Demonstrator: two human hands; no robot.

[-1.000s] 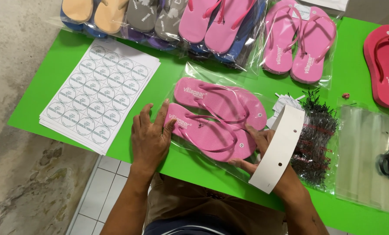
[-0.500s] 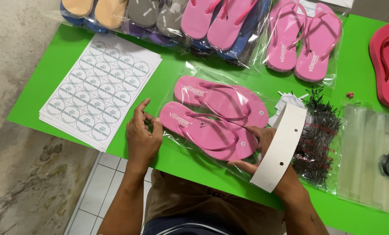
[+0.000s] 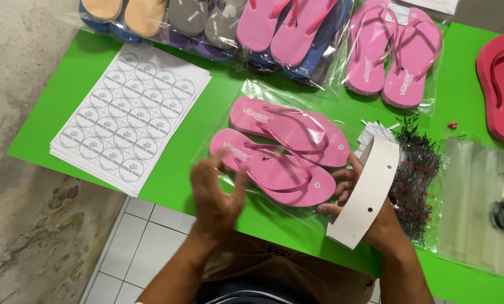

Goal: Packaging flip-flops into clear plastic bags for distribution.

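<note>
pink flip-flops point(image 3: 280, 152) in clear bag point(image 3: 246, 93); left hand point(image 3: 215, 188) open, empty — right hand point(image 3: 347, 188) grips white card strip point(image 3: 364, 194)

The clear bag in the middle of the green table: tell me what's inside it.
The clear bag holds a pair of pink flip-flops, side by side, straps up. The right hand and white card strip cover the heel ends and the bag's opening.

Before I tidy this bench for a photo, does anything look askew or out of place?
Little stands out. The sheets of round stickers lie at a slant to the green table edge. A small red bit sits loose near the red flip-flop. The bagged pink flip-flops look undamaged.
</note>
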